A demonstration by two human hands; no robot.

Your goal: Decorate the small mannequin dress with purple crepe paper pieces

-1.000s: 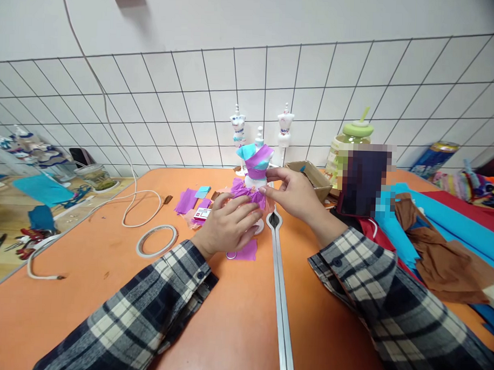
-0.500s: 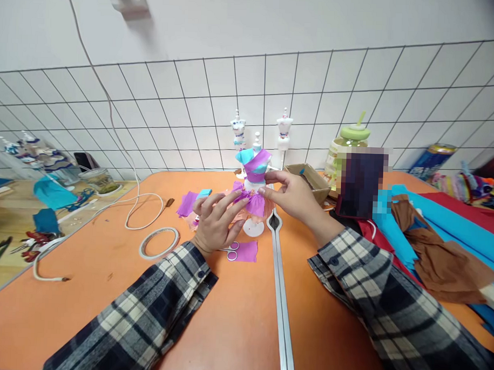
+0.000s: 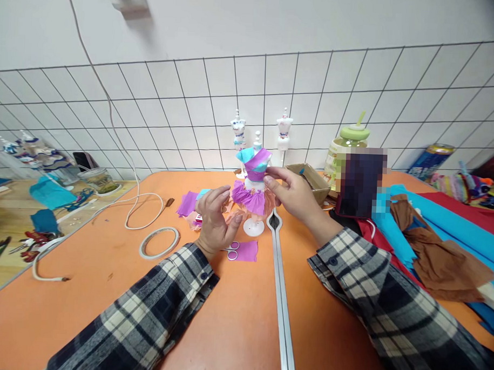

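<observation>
A miniature dress form [image 3: 254,185] stands upright on a round white base [image 3: 254,227]. Its top is crossed turquoise and purple paper, and a ruffled purple and peach skirt [image 3: 250,200] circles its hips. My right hand [image 3: 297,195] grips the form's right side at the waist between thumb and fingers; the exact contact is partly hidden. To the left of the skirt is my left hand [image 3: 216,221], fingers raised and apart, holding nothing. Behind and below that hand lie purple paper pieces [image 3: 185,204], and small scissors [image 3: 232,251] rest on a purple sheet [image 3: 248,251].
A tape roll [image 3: 159,243] and a white cable [image 3: 138,192] lie on the left. Two more dress forms [image 3: 284,131] stand by the tiled wall. A cardboard box [image 3: 318,182], a drink bottle [image 3: 349,142], a phone [image 3: 361,183] and coloured paper [image 3: 450,262] occupy the right. A metal stand [image 3: 281,299] extends forward.
My left hand has drawn back left from the skirt and lifted its fingers off it. The right hand has shifted slightly upward at the form's waist.
</observation>
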